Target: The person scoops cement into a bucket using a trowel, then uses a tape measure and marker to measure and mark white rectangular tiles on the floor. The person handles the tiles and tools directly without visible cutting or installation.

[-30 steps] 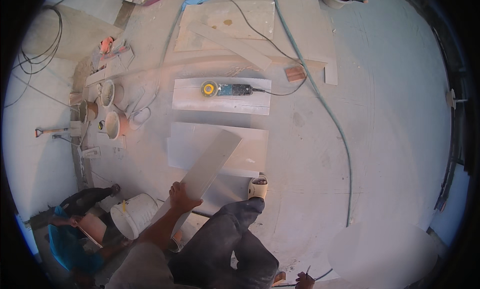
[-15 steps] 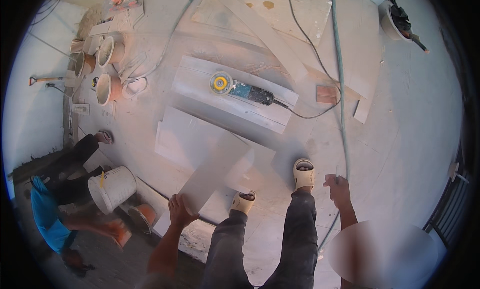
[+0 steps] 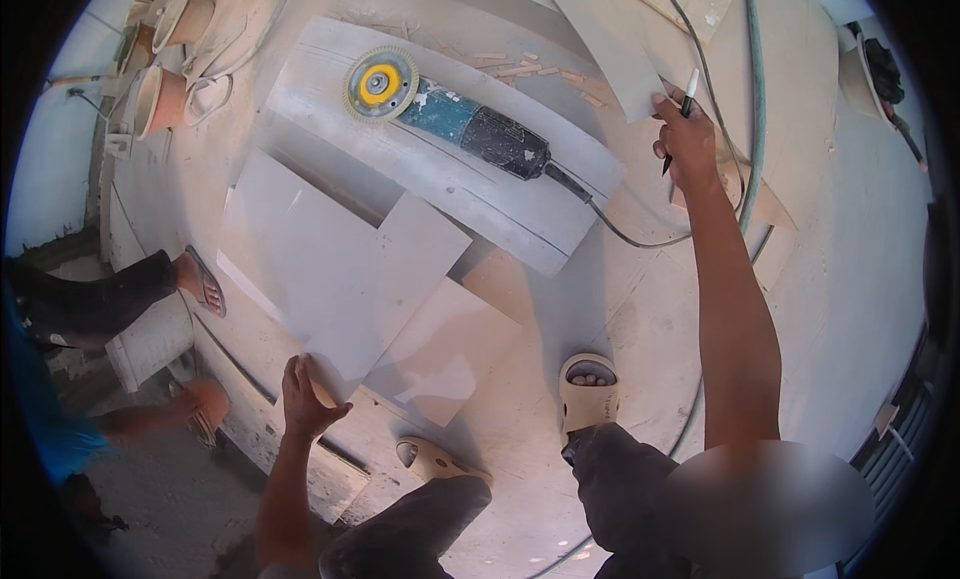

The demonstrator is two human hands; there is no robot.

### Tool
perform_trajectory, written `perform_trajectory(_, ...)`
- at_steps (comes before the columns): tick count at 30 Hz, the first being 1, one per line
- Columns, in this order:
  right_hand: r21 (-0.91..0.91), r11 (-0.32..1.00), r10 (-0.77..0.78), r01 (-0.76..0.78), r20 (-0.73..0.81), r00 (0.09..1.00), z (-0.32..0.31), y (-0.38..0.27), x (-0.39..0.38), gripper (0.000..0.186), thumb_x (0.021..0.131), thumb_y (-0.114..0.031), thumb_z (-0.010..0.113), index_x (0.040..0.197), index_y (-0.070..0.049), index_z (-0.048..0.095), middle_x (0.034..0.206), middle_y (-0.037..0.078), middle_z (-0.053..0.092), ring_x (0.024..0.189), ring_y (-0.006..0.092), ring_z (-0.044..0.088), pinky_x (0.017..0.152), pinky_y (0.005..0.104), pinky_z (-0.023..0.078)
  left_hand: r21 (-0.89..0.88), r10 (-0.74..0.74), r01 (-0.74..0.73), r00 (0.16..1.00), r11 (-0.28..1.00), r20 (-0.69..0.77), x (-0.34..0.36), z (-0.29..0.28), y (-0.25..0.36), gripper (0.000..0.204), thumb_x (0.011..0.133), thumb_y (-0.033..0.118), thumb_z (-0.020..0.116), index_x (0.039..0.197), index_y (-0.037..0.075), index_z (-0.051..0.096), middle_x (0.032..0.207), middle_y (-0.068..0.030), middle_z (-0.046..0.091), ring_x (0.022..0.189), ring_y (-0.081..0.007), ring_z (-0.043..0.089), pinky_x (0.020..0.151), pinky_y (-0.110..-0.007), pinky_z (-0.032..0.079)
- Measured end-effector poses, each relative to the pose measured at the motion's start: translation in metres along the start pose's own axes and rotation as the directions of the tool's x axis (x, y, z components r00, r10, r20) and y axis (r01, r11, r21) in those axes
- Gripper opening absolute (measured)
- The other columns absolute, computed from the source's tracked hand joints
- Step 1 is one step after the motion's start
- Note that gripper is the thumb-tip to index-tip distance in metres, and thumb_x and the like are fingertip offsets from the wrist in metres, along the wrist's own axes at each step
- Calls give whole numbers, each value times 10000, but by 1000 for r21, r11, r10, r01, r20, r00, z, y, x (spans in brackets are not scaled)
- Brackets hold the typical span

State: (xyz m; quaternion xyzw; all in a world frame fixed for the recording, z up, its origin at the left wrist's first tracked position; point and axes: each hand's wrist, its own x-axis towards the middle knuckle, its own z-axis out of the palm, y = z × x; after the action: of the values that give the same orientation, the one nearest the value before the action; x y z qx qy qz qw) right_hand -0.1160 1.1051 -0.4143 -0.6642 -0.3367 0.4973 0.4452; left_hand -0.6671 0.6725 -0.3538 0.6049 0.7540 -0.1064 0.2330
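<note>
My left hand (image 3: 308,399) is open, thumb and fingers spread, at the near end of a grey tile strip (image 3: 400,269). That strip lies across a larger pale tile (image 3: 290,234) and a smaller tile piece (image 3: 450,354). Held in my outstretched right hand (image 3: 688,144) is a pen (image 3: 690,91) with a white end and dark body. The fingertips of that hand are at the end of a long tile strip (image 3: 600,54) at the far right. Between the hands, an angle grinder (image 3: 470,129) with a yellow-centred disc rests on a grey board (image 3: 330,89).
A dark cord (image 3: 640,244) trails from the grinder, and a green hose (image 3: 757,109) runs along the right. Thin offcuts (image 3: 535,69) lie beyond the board. At left, a person in blue crouches beside a white bucket (image 3: 150,334); more buckets (image 3: 160,99) stand farther off.
My right hand has reached forward to the long strip, pen in it. The strip by my left hand now lies on the tiles, and that hand has opened. The view has moved closer to the grinder.
</note>
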Motion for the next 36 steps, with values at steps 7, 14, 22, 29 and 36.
perform_trajectory(7,151,984,-107,92,95,990,-5,28,17,362,934,-203,765,1209,-26,611,804,16,574,447,51,381,421,259,362,21,-23,25,997,999,-74,-9,14,-7,1339,474,334,1020,1549,65,269,1495,-309,349,1359,-490,418,1120,-540,427)
perform_trajectory(14,196,964,89,-179,398,913,-9,6,26,310,898,-225,818,946,-100,539,736,42,586,418,72,377,398,268,343,-1,-3,3,996,1000,-87,-1,47,-14,1329,505,467,993,1525,3,279,1479,-295,366,1343,-474,430,1120,-533,410)
perform_trajectory(22,491,822,117,-289,351,929,2,39,29,326,876,-191,816,1004,-99,530,759,17,494,462,115,365,434,315,319,65,-12,17,998,998,-65,-1,32,-3,1278,532,515,960,1506,-18,328,1472,-292,369,1337,-471,433,1116,-530,413)
perform_trajectory(29,395,884,90,-250,380,920,1,26,44,204,918,-228,786,976,-115,627,656,-33,407,518,110,357,496,264,288,-38,-47,44,996,998,-72,11,42,1,1213,580,490,931,1523,8,341,1498,-262,377,1372,-454,415,1151,-513,372)
perform_trajectory(36,588,795,-127,-153,407,904,-21,-43,59,84,986,-54,668,962,-33,590,648,-12,396,472,114,310,456,264,304,-114,-53,37,989,993,-137,7,40,13,1292,573,558,913,1571,28,288,1511,-284,375,1429,-458,361,1189,-534,304)
